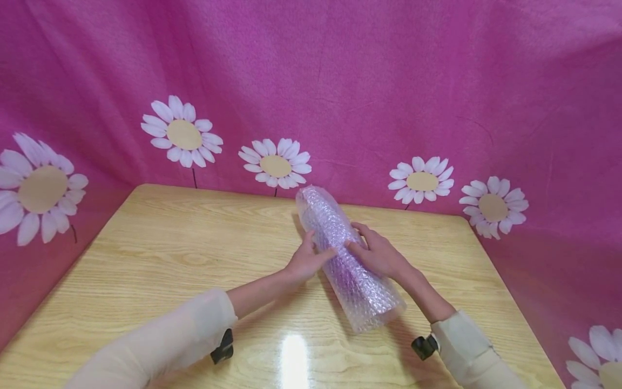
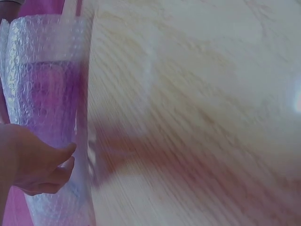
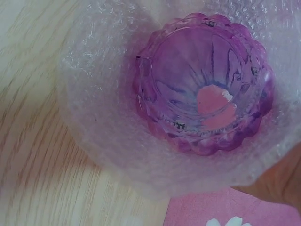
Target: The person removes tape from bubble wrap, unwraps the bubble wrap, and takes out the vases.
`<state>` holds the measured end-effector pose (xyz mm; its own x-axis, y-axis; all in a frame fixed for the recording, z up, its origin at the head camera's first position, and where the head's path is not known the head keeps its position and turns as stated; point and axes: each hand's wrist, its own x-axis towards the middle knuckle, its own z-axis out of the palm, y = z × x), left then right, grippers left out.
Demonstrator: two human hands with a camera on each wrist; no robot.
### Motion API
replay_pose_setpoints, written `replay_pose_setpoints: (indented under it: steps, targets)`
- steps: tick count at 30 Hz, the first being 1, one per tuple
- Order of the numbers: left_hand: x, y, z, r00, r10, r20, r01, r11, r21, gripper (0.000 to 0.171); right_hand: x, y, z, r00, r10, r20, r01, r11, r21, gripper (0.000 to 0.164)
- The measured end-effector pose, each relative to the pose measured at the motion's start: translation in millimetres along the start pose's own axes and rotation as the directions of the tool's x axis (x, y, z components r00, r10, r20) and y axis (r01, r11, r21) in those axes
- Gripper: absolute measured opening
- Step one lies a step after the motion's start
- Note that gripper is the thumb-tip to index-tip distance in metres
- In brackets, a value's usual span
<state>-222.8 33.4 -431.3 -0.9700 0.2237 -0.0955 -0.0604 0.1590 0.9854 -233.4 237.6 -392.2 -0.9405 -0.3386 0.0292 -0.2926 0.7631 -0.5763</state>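
A roll of clear bubble wrap (image 1: 362, 294) lies slanted on the table, far end toward the back curtain. Inside it shows a purple glass vase (image 3: 202, 84); its scalloped round end sits within the wrap's open near end in the right wrist view. My left hand (image 1: 305, 263) holds the roll's left side, thumb reaching over the top. On the opposite side my right hand (image 1: 381, 256) grips the wrap, thumb on top and fingers over the far right side. The left wrist view shows my left hand's curled fingers (image 2: 51, 176) against the wrap. Fingertips under the roll are hidden.
The light wood-grain table (image 1: 165, 243) extends around the roll. A pink curtain (image 1: 340, 81) with white daisies encloses its back and sides. Small dark cameras sit at both sleeve cuffs. Light glares off the table's front.
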Motion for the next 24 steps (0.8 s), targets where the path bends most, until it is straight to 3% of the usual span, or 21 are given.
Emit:
replay_pose_setpoints:
  steps: [8,11,18,24]
  targets:
    - [-0.1,-0.9,9.7,0.999,-0.029,-0.035,0.026,0.997,-0.069,0.085,0,0,1,1.000,0.000,-0.002,0.000,1.000,-0.009,0.061]
    - [0.6,-1.4,12.0,0.998,-0.060,-0.020,0.056,0.988,-0.142,0.085,0,0,1,1.000,0.004,-0.002,-0.004,1.000,-0.006,0.060]
    - [1.6,0.1,15.0,0.992,-0.124,0.011,0.122,0.944,-0.306,0.087,1,0,2,0.999,0.040,-0.017,-0.039,0.999,0.019,0.059]
    - [2.1,2.0,16.2,0.992,-0.120,0.038,0.125,0.901,-0.415,0.084,2,-1,3,0.998,0.054,-0.025,-0.053,0.998,0.031,0.058]
